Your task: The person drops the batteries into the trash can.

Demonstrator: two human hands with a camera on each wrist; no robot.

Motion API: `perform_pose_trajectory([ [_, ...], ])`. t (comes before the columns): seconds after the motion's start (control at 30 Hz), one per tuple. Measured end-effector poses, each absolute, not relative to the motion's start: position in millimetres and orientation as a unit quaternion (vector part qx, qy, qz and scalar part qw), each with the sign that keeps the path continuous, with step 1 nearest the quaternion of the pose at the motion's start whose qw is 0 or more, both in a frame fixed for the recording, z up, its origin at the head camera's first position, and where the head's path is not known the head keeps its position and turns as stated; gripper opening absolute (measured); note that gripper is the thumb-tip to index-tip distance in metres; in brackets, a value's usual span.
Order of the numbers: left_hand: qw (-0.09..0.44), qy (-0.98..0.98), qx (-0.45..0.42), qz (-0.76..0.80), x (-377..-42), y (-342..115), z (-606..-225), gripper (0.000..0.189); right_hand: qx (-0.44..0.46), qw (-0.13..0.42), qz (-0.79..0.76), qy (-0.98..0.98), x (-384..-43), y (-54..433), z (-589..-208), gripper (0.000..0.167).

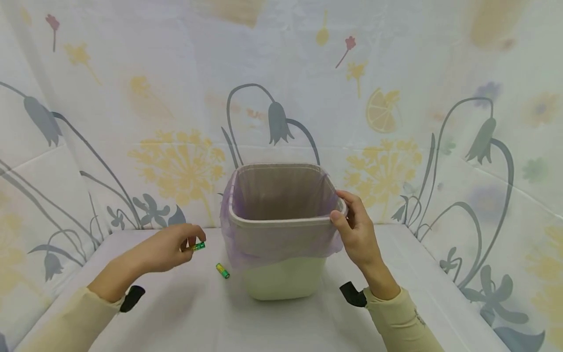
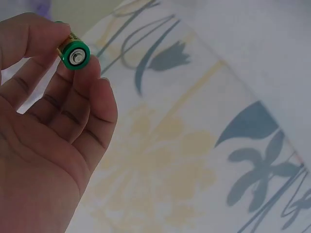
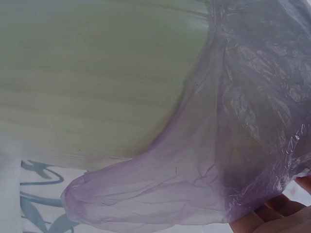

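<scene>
My left hand (image 1: 169, 248) pinches a green and yellow battery (image 1: 199, 246) between thumb and fingers, to the left of the bin. In the left wrist view the battery (image 2: 76, 54) shows its metal end toward the camera. A second battery (image 1: 222, 270) lies on the table by the bin's left side. The pale trash bin (image 1: 283, 279) stands upright, lined with a thin purple bag (image 1: 281, 242) folded over its rim. My right hand (image 1: 357, 230) grips the bin's right front corner, thumb in front. In the right wrist view, the bag (image 3: 155, 194) hangs loosely beside the fingers (image 3: 286, 221).
The white table (image 1: 272, 327) runs under the bin and both forearms. Behind and to the sides hangs a flower-printed cloth (image 1: 281, 58). Black straps (image 1: 353, 294) stick out at both sleeve cuffs.
</scene>
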State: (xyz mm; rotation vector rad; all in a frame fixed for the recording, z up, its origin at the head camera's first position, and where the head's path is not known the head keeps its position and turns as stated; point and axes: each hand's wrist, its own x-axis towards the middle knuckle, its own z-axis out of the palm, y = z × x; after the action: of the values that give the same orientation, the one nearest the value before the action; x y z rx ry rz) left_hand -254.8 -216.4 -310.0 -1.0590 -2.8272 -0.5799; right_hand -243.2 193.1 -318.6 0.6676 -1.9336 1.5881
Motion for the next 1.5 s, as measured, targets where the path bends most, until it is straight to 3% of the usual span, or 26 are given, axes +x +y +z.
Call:
perform_pose_trajectory([
  [0.3,0.109,-0.912,-0.357,-0.169,-273.8,-204.4,-251.2,0.028,0.247,0.269,0.593,-0.718,-242.6,192.4,-321.4,0.046],
  [0.67,0.115,-0.904,-0.374,-0.170,-291.1,-154.8,-189.5,0.030,0.246,0.273,0.593,-0.716,-241.7,192.8,-322.1,0.045],
  [1.0,0.088,-0.881,-0.428,-0.180,-304.3,-98.6,-192.4,0.028,0.250,0.272,0.595,-0.714,-242.6,191.6,-323.0,0.046],
  [1.5,0.035,-0.871,-0.452,-0.188,-312.2,-57.1,-214.0,0.026,0.257,0.276,0.588,-0.715,-244.1,193.0,-319.0,0.045],
])
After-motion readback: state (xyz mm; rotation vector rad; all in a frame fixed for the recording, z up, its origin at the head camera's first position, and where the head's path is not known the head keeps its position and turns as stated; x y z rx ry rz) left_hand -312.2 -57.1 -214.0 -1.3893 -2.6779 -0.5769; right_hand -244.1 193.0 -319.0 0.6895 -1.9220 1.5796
